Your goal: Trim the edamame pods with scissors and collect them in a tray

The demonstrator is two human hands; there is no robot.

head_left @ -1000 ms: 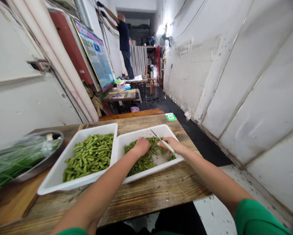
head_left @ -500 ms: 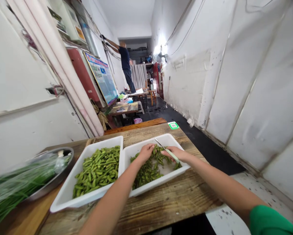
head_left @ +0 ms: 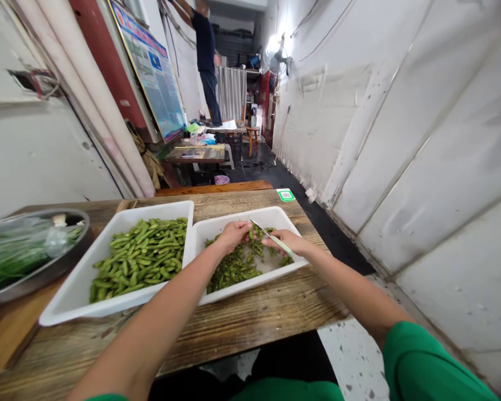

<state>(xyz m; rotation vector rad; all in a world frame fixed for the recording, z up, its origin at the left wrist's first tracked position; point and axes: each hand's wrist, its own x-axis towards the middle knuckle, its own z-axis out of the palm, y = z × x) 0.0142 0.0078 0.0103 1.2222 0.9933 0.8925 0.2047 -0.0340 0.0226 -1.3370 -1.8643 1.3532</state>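
Note:
My left hand (head_left: 236, 235) is over the right white tray (head_left: 284, 216), its fingertips pinched on a green soybean pod (head_left: 251, 234). Close beside it, my right hand (head_left: 287, 243) is closed round scissors (head_left: 280, 245) with a pale green handle. Their thin metal blade points up and left, near my left fingertips. Under both hands, soybean pods (head_left: 229, 272) lie heaped on the left side of this tray, with more at the back. The left white tray (head_left: 60, 303) holds a broad layer of plumper-looking green pods (head_left: 139, 256).
A metal basin (head_left: 72, 248) with bagged green stalks (head_left: 18, 256) stands left on the wooden table (head_left: 233, 328). A green code card (head_left: 286, 194) lies at the far corner. Beyond a bench (head_left: 217, 188), a person (head_left: 206, 61) stands on a farther table, arms raised.
My view has tilted down and shifted, so the trays appear higher and farther left. Both hands stay over the right tray, the left on a pod and the right on the scissors.

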